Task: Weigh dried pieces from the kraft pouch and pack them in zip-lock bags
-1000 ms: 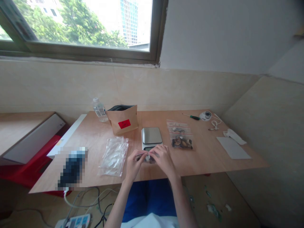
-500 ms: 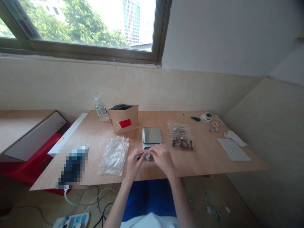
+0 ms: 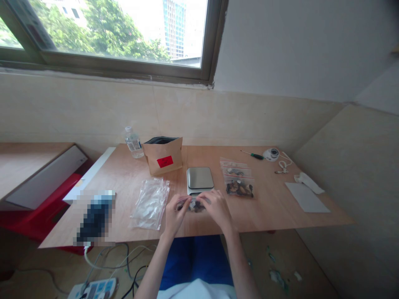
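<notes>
Between my hands is a small clear zip bag (image 3: 195, 206) with dark and pale pieces in it, just in front of the scale. My left hand (image 3: 175, 211) pinches the bag's top edge at its left side. Along the same edge, my right hand (image 3: 217, 207) grips it further right. The digital scale (image 3: 200, 177) has a bare silver plate, and my fingers partly cover its front. To the right, filled zip bags (image 3: 239, 187) lie overlapping, the nearest holding dark brown pieces. A pile of flat clear zip bags (image 3: 150, 205) lies left of my left hand.
A brown paper pouch (image 3: 164, 155) with a red label stands open at the back, beside a water bottle (image 3: 134, 143). A screwdriver (image 3: 256, 156), a white camera (image 3: 272, 154) and white paper (image 3: 307, 197) lie at the right. A blurred-out dark object (image 3: 96, 218) is at the left.
My right hand has shifted slightly right along the bag's top edge, so the hands are further apart. More of the bag and its contents shows between them.
</notes>
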`<action>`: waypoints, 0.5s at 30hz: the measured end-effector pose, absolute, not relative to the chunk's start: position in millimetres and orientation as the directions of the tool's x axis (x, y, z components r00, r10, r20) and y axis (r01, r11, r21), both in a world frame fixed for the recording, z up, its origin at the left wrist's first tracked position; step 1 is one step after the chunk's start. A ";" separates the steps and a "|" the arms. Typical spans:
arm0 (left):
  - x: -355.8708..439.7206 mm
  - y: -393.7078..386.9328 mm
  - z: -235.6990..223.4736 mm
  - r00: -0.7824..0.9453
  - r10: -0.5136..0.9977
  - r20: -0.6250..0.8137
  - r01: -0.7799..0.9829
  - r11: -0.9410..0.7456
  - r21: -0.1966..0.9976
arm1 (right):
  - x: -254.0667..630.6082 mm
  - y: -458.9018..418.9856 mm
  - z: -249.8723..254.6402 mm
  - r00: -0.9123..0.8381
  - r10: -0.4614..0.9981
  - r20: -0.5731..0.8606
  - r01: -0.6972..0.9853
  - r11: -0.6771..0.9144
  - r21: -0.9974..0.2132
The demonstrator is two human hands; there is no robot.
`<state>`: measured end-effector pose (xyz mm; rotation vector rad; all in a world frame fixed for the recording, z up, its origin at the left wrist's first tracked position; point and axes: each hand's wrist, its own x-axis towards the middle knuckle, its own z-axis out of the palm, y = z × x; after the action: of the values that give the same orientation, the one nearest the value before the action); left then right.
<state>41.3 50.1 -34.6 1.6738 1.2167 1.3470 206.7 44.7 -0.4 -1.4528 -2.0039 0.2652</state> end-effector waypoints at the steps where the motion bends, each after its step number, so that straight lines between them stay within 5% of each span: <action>1: 41.1 50.1 -34.1 0.030 0.939 0.343 0.249 -0.340 0.907 | 208.6 44.6 -0.6 -0.175 0.908 0.380 0.781 0.363 -0.508; 15: 35.7 51.6 -37.2 -0.102 0.988 0.115 -0.040 -0.120 0.992 | 224.5 42.9 -6.4 -0.109 0.921 0.375 0.766 0.318 -0.558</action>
<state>35.7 51.6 -37.2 1.2118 1.1896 1.3920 224.5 42.9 -6.4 -1.4891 -1.9139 0.2934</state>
